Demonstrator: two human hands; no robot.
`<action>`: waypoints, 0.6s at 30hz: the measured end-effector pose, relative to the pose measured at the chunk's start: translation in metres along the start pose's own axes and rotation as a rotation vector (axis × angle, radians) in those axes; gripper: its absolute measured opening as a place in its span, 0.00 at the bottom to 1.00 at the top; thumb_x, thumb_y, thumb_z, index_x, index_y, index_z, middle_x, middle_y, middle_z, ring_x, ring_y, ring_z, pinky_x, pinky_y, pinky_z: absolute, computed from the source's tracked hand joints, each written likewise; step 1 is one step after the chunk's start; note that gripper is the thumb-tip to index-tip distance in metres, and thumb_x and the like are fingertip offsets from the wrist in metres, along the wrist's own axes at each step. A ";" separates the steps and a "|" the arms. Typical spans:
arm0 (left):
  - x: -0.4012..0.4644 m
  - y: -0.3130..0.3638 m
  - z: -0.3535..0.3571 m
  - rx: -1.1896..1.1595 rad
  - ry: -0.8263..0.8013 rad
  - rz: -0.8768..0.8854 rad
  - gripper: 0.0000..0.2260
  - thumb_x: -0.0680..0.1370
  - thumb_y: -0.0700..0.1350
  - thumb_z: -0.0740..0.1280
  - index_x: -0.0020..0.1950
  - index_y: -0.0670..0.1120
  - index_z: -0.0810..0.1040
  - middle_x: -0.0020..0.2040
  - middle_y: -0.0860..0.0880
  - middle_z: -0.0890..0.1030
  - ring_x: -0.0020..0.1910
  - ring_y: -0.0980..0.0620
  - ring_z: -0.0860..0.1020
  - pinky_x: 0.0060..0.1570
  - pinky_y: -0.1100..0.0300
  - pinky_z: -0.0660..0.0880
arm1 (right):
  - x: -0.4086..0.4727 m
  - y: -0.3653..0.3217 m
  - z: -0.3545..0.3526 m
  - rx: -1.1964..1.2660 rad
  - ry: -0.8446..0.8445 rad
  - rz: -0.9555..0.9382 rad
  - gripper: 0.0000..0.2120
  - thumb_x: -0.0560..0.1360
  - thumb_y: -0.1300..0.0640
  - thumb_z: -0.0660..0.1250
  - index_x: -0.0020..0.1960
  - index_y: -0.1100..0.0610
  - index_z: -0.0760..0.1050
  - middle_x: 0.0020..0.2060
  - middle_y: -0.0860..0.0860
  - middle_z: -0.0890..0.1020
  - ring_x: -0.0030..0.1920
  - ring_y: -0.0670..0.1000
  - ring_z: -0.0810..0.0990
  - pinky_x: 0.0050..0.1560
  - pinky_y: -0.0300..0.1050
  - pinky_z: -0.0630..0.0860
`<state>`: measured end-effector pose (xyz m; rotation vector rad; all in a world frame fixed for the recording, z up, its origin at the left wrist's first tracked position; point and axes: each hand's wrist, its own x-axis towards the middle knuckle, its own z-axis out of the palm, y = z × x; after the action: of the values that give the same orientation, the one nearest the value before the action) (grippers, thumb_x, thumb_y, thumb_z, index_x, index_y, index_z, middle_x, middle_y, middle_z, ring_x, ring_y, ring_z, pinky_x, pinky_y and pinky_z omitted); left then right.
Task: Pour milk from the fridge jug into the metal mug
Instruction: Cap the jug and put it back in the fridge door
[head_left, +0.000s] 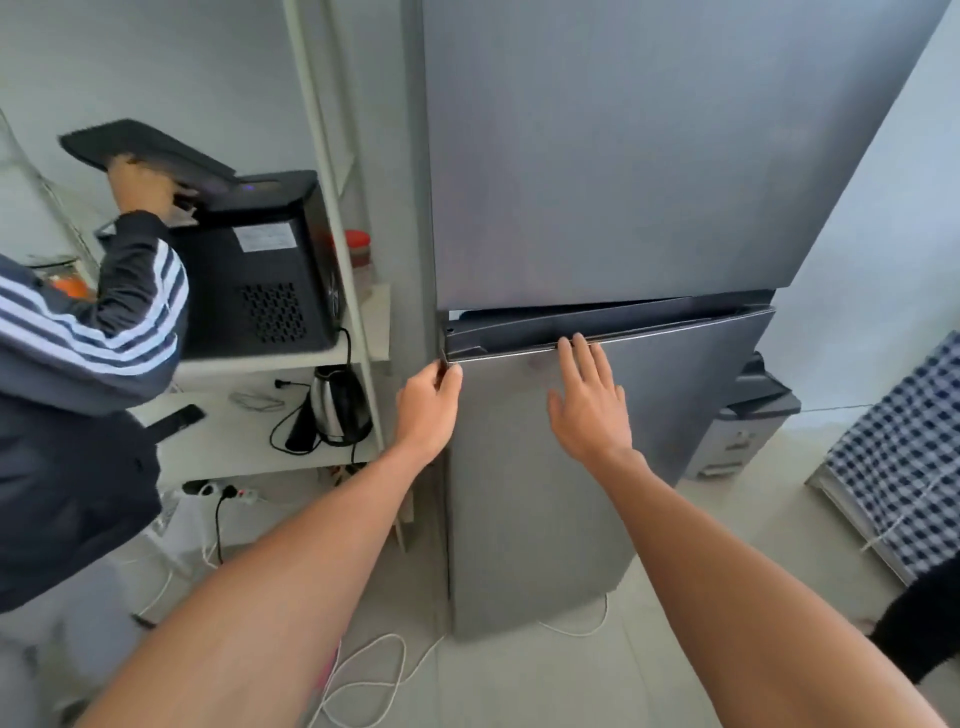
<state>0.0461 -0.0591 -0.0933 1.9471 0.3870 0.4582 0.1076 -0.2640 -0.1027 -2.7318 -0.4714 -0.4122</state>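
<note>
A tall grey two-door fridge (597, 156) fills the middle of the head view. Its lower door (675, 415) stands slightly ajar, with a dark gap showing along its top edge. My left hand (428, 402) grips the top left corner of that lower door. My right hand (589, 400) lies flat against the door front, fingers apart, fingertips at the top edge. Neither the milk jug nor the metal mug is visible.
On the left a person in a dark striped jacket (78, 332) lifts the lid of a black machine (260, 270) on a white shelf unit. An electric kettle (340, 405) sits one shelf lower. Cables (363, 670) trail on the floor. A checked cloth (904, 457) hangs at right.
</note>
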 end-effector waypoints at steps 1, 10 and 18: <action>0.002 0.001 0.004 0.014 0.026 -0.016 0.19 0.86 0.48 0.62 0.37 0.45 0.67 0.28 0.55 0.66 0.29 0.54 0.64 0.29 0.60 0.60 | 0.003 0.002 0.000 -0.004 -0.014 -0.016 0.33 0.84 0.55 0.61 0.85 0.56 0.51 0.84 0.52 0.52 0.84 0.55 0.48 0.71 0.59 0.68; 0.035 0.007 0.019 0.071 0.111 -0.134 0.19 0.88 0.49 0.58 0.37 0.53 0.68 0.42 0.44 0.76 0.43 0.46 0.72 0.44 0.55 0.67 | 0.029 0.010 0.004 0.034 -0.133 -0.078 0.39 0.80 0.62 0.59 0.85 0.56 0.43 0.85 0.49 0.43 0.84 0.55 0.42 0.73 0.54 0.67; 0.050 0.002 0.019 0.075 0.129 -0.112 0.20 0.88 0.50 0.61 0.36 0.59 0.65 0.41 0.41 0.77 0.43 0.48 0.72 0.41 0.58 0.64 | 0.041 0.011 0.016 0.023 -0.146 -0.075 0.44 0.77 0.63 0.61 0.85 0.54 0.40 0.84 0.47 0.40 0.84 0.54 0.39 0.70 0.54 0.72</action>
<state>0.0991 -0.0519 -0.0913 1.9618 0.6005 0.5042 0.1519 -0.2569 -0.1062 -2.7402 -0.6150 -0.2245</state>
